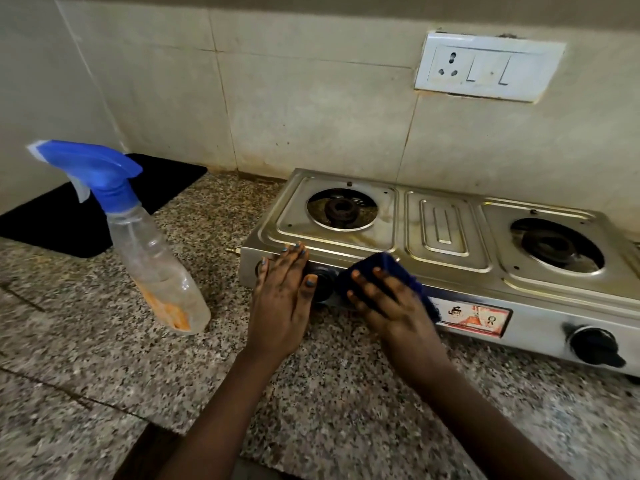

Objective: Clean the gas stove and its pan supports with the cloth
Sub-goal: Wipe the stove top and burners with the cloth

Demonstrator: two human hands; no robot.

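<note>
A speckled granite tabletop (69,341) in grey, black and tan fills the near part of the scene, with seam lines crossing it at the left. Behind it rises a wall of large cream tiles (311,109) — stained brownish along the grout and near the base. High on the right of that wall sits a white switch plate (488,65) with a socket and two switches, its edges chipped. At the far left corner a black mat (79,223) lies flat on the tabletop. Light is soft and even.
</note>
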